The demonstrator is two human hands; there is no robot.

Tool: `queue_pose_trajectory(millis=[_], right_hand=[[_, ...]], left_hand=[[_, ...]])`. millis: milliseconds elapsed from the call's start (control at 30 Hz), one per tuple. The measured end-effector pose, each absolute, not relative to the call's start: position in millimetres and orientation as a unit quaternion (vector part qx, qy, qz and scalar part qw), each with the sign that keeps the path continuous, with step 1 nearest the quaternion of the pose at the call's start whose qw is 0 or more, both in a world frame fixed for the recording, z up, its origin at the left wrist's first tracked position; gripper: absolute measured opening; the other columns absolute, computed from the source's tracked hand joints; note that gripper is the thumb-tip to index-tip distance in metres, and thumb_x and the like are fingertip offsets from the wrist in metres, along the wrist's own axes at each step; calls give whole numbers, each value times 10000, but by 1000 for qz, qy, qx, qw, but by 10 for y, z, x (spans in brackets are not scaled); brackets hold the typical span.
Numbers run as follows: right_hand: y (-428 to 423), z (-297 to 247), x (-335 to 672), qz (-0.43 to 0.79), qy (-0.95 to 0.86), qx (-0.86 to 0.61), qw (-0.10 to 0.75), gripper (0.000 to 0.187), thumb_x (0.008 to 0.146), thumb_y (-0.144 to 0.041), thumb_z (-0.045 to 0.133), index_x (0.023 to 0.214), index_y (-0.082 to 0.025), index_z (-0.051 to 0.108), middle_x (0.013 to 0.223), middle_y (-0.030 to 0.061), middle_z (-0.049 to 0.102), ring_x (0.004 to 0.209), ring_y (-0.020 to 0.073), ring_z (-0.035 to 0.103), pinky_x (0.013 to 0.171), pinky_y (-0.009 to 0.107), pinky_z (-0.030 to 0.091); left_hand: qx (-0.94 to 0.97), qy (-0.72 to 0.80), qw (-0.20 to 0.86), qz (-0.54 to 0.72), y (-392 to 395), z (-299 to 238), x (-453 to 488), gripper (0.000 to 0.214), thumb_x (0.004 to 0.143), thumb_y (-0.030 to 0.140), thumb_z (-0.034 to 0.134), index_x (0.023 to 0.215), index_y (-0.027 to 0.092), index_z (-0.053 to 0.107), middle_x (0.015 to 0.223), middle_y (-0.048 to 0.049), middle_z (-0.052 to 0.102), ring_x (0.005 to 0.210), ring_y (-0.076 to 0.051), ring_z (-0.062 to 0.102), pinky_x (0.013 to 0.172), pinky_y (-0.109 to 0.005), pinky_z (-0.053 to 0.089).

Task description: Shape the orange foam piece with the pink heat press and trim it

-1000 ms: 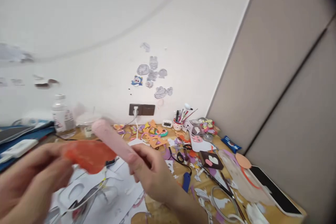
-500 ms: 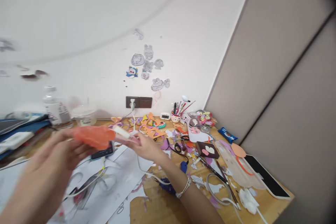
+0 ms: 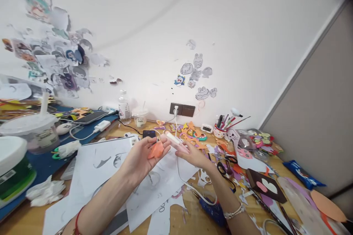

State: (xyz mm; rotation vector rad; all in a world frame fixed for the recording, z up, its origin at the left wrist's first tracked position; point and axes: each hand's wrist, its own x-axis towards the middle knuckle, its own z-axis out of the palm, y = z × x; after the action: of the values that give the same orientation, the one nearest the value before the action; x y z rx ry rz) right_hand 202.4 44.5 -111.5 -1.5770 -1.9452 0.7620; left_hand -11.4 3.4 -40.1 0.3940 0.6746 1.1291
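Note:
My left hand (image 3: 142, 156) is palm up over the papers, with a thin, crumpled orange piece (image 3: 156, 150) held at its fingers. Just to its right, my right hand (image 3: 194, 154) grips a slim pink-and-white tool (image 3: 174, 139) whose exact kind I cannot make out. The tool's far end points left and comes close to the left fingertips; whether it touches the orange piece is unclear. A white cord (image 3: 180, 176) passes below the right hand and curves over the table. White sheets with drawings (image 3: 104, 158) lie under both hands.
A blue glue gun-like tool (image 3: 211, 209) lies under my right forearm. Paper scraps, black scissors (image 3: 221, 168) and a pen cup (image 3: 220, 131) crowd the right side. Tubs, a lidded cup (image 3: 30, 132) and a bottle (image 3: 124, 108) stand left. A wall socket (image 3: 182, 110) holds a plug.
The view has turned left, showing more of the left side. My left hand has moved farther from the camera, and its palm now faces up. Both hands keep hold of their things.

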Motion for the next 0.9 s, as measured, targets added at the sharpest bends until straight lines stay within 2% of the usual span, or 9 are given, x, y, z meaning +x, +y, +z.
queue_pose_trajectory(millis=[67,133,300,400,500,600,700,800,900], right_hand=[[426,-1073,2017,290,-708,-581,276,355,840,-412,568,1083,-153,555,1001,51,611,868,181,593,787,395,471],[412,-1020,2009,299,-696,-579,301,396,794,-428,614,1073,-152,557,996,58,619,879,194,592,793,389,452],[351,-805,1969,318,-649,-569,392,422,722,-428,653,1037,-170,546,981,67,612,887,208,574,740,322,420],[256,-659,1861,360,-611,-558,431,432,697,-439,658,1009,-171,526,766,9,585,615,142,541,540,270,395],[94,-556,1658,417,-576,-536,456,392,680,-421,661,937,-178,492,601,-63,501,381,61,354,384,226,275],[-104,-498,1428,459,-558,-503,474,388,649,-362,692,905,-190,457,763,-9,607,359,21,304,343,209,221],[-270,-459,1275,491,-560,-465,479,401,648,-346,704,932,-200,463,901,25,648,368,11,305,342,208,222],[-370,-423,1236,507,-544,-441,503,376,657,-321,713,919,-211,468,841,-13,624,386,16,320,358,207,227],[-420,-383,1266,504,-524,-435,531,369,658,-289,715,905,-219,450,782,-36,607,383,18,311,362,208,209]], left_hand=[[198,322,763,524,62,-433,-109,286,716,-5,546,970,122,514,1012,-129,640,859,-196,677,716,-265,584],[211,328,759,521,90,-463,-106,326,713,-28,541,985,145,499,931,-84,645,750,-156,673,664,-256,577],[255,308,771,497,86,-461,-108,29,789,106,513,796,134,516,655,-11,555,489,-95,536,474,-223,474],[290,297,736,534,42,-431,-104,53,807,184,515,817,138,540,691,-18,582,531,-111,548,542,-251,479],[320,285,682,593,-16,-400,-98,104,821,202,512,915,169,542,757,-11,622,706,-143,607,709,-269,478],[337,278,654,618,-94,-362,-91,120,825,201,513,942,183,538,781,-13,642,870,-169,608,812,-278,441],[342,278,653,615,-189,-314,-71,108,824,215,514,927,189,534,807,-22,646,896,-190,600,797,-306,441],[348,285,657,604,-285,-273,-45,130,817,216,528,947,206,524,825,-15,644,853,-190,600,726,-300,446],[376,281,668,577,-353,-257,-36,192,789,177,543,977,214,540,865,-13,645,854,-191,603,755,-309,439]])
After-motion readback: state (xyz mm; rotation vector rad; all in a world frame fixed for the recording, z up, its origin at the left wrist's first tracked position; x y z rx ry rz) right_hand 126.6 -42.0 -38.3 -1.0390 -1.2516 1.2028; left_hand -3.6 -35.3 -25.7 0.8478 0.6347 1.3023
